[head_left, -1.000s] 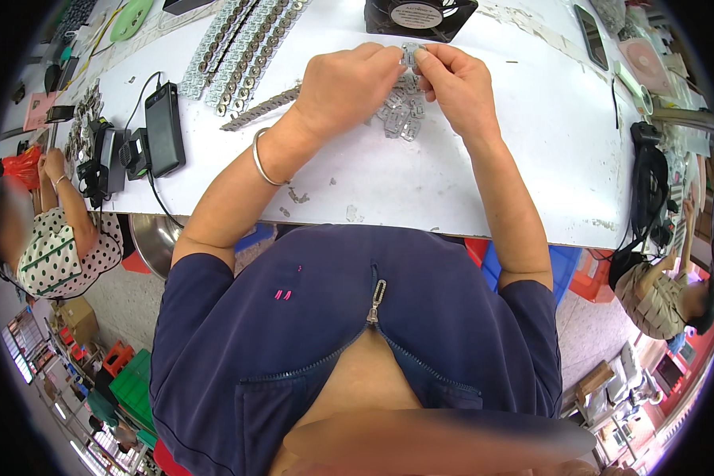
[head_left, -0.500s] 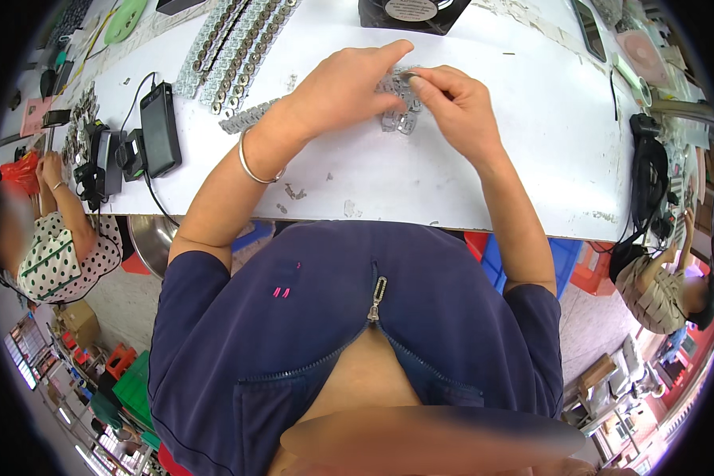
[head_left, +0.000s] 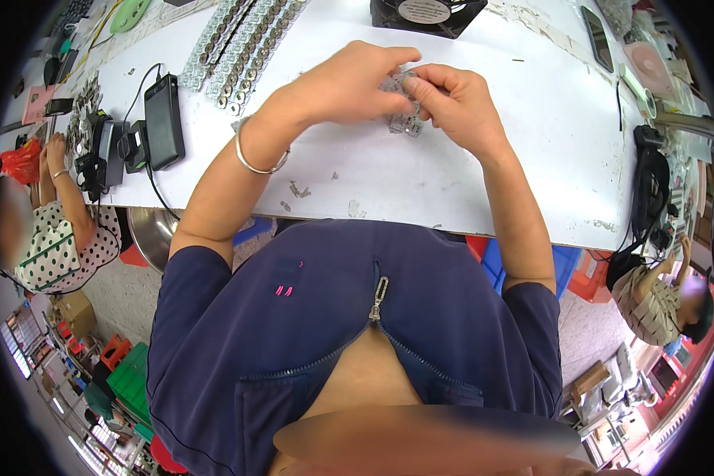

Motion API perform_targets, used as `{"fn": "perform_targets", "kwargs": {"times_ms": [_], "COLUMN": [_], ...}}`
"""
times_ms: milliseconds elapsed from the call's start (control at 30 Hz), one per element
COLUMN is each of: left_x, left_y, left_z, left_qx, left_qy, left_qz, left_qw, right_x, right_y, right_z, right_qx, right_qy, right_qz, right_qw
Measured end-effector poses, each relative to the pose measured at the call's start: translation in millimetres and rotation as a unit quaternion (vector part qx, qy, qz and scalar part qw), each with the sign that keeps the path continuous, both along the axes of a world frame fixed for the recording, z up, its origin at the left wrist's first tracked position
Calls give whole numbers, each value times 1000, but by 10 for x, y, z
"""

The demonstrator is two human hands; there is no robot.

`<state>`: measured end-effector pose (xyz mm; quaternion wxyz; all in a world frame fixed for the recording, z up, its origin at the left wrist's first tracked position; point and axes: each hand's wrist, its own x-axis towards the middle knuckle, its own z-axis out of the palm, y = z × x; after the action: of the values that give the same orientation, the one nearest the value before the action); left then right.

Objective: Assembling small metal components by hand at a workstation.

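A cluster of small grey metal pieces (head_left: 405, 123) lies on the white table between my two hands. My right hand (head_left: 464, 107) comes from the right, thumb and index finger pinched together on a small metal part (head_left: 409, 75) over the cluster. On the left, my left hand (head_left: 357, 83) reaches over with thumb and index finger apart, around the near left side of the pieces. Its other fingers are hidden. A bangle circles the left wrist, and just behind it the tip of a grey strip (head_left: 241, 123) shows.
Long strips of metal parts with round discs (head_left: 250, 55) lie at the back left. A black fan (head_left: 428, 16) stands at the back. To the left are a black power bank (head_left: 163, 123) and cables; at right, a phone (head_left: 596, 38) and a black strap (head_left: 650, 170). Two people sit at either side.
My left forearm has shifted and covers most of the grey strip. My right fingers have closed in lower over the cluster, and the view has shifted slightly.
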<state>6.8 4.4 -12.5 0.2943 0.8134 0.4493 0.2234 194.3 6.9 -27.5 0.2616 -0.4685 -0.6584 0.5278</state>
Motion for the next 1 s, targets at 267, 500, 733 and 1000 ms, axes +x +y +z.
{"fn": "perform_targets", "kwargs": {"times_ms": [267, 500, 733, 1000], "left_x": [-223, -283, -64, -140], "left_y": [57, -4, -100, -36], "left_z": [99, -25, -282, -350], "left_qx": [-308, -245, 211, 287], "left_qy": [-52, -120, 31, 86], "left_qz": [-23, -14, 120, 84], "left_qw": [950, 962, 970, 950], "right_x": [57, 70, -8, -74], "right_y": [102, 175, 149, 168], "right_z": [-114, -164, -110, -86], "right_qx": [-75, -138, -12, 10], "right_qy": [125, 209, 58, 16], "right_qz": [53, 10, -53, -41], "right_qw": [988, 968, 997, 999]}}
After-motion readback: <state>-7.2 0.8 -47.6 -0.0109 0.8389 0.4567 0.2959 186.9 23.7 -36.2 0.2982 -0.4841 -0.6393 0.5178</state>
